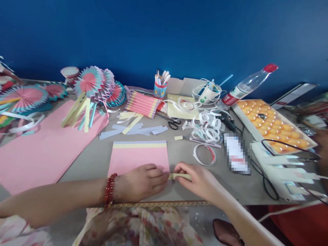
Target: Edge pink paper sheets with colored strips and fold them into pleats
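A pink paper sheet (138,159) lies before me, with a yellow strip (139,146) and a pale lilac strip along its far edge. My left hand (143,181), red beaded bracelet at the wrist, rests over the sheet's near part with its fingers laid out to the right. A narrow yellow paper strip (186,176) sticks out past the sheet's right edge, and my right hand (191,176) pinches it between thumb and fingers. The strip's other end is hidden under my left hand. Cut lilac strips (133,130) lie behind the sheet.
Pink sheets (43,150) and folded paper fans (92,83) are at left. Black scissors (173,123), a pen cup (160,89) and curled white tape (207,128) lie behind. To the right are a roll of tape (204,154), a bottle (246,87), an orange-topped box (271,123) and cables.
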Demonstrator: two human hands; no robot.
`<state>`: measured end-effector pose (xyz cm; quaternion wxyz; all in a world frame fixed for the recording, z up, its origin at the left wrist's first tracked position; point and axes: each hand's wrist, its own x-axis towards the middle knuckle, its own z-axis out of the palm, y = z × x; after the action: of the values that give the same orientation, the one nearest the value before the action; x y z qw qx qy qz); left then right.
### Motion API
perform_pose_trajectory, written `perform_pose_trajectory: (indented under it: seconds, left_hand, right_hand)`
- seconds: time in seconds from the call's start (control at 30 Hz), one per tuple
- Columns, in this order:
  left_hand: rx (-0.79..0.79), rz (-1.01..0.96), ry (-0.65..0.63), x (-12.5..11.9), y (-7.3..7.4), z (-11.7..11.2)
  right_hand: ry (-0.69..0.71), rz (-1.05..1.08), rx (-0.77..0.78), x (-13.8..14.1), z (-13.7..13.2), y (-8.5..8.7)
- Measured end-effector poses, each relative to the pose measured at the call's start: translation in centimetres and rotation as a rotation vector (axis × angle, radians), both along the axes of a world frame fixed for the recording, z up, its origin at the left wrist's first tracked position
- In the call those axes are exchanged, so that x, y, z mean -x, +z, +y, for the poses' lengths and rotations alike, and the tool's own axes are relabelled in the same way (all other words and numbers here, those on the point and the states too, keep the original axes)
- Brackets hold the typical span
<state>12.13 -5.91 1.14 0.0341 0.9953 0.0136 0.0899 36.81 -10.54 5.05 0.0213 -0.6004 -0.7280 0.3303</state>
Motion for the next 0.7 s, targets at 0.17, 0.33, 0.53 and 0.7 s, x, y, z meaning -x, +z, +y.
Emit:
perform_pose_trajectory:
  seconds: [0.17, 0.33, 0.53, 0.7]
  left_hand:
    - [-0.003, 0.035, 0.031, 0.1, -0.2, -0.3]
    - [0.035, 0.010, 0.030, 0.1, -0.4, -0.4]
    - [0.179, -0.031, 0.050, 0.1, -1.2, -0.1]
    - [0.254, -0.022, 0.079, 0.1, -1.7, 0.1]
  right_hand:
    - [0.040, 0.109, -0.022, 0.0, 0.0, 0.4]
    - [0.113, 0.149, -0.109, 0.2, 0.1, 1.2]
    - [0.204, 0.221, -0.165, 0.7, -0.1, 1.6]
    - [0.136, 0.186, -0.243, 1.1, -1.0, 1.3]
